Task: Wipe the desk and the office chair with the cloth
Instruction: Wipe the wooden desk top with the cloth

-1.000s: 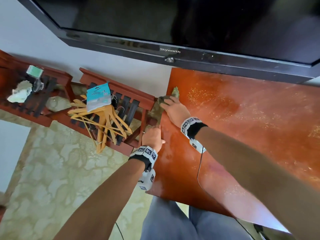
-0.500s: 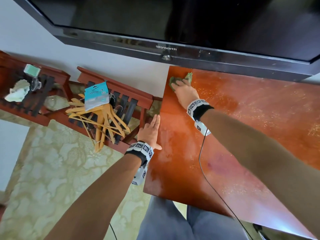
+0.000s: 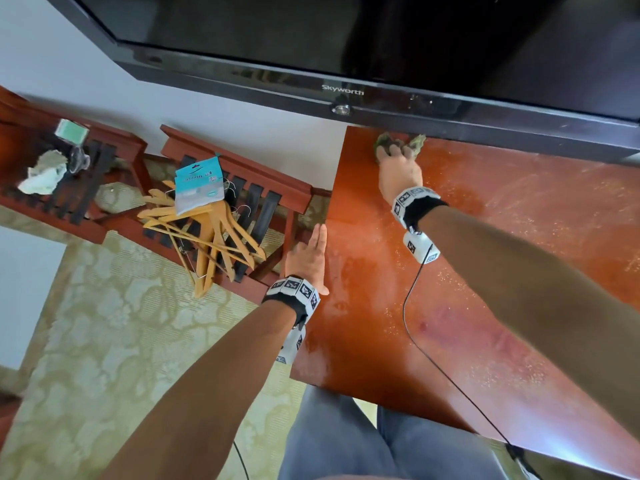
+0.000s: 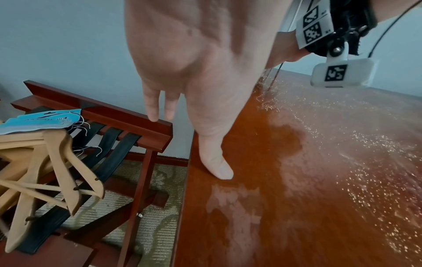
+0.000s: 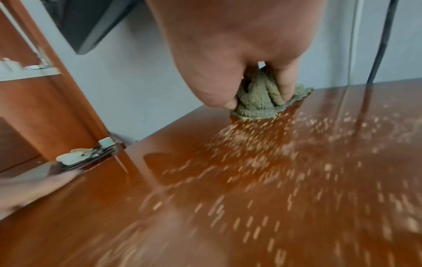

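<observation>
The desk point(image 3: 519, 271), red-brown and still speckled with pale droplets over most of its top, carries my wipe along its far edge beneath the television point(image 3: 346, 46). Over the last second my right hand point(image 3: 398, 174) has moved from the desk's left edge up to the far-left corner and now a little rightward, fingers curled round the bunched green cloth point(image 5: 258, 101), pressing it on the wood. My left hand point(image 3: 310, 258) lies flat, fingers straight, holding nothing, at the left edge. I judge the desk barely begun; no office chair is in view.
</observation>
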A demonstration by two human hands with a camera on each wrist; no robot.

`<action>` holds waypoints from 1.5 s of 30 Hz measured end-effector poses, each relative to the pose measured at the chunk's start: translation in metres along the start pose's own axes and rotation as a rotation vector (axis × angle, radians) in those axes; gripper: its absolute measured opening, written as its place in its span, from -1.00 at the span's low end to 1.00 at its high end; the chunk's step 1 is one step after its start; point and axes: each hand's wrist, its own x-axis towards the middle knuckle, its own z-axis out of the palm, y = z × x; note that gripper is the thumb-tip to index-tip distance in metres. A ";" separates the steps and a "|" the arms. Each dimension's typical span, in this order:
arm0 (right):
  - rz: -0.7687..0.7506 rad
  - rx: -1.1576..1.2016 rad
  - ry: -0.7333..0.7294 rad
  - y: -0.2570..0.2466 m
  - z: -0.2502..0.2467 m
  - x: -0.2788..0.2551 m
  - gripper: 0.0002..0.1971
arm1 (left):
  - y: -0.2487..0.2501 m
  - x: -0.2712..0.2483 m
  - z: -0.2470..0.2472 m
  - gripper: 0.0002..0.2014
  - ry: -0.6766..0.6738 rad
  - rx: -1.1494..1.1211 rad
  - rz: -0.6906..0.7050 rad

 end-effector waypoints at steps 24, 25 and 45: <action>-0.635 -0.123 -0.262 -0.003 0.089 -0.257 -0.41 | 0.002 0.001 -0.027 0.61 -0.060 0.176 0.193; -0.648 -0.124 -0.279 -0.001 0.086 -0.255 -0.45 | 0.003 0.003 -0.028 0.60 -0.052 0.186 0.204; -0.186 0.006 -0.064 0.078 0.007 -0.051 -0.45 | 0.010 0.025 -0.021 0.55 -0.027 0.140 0.218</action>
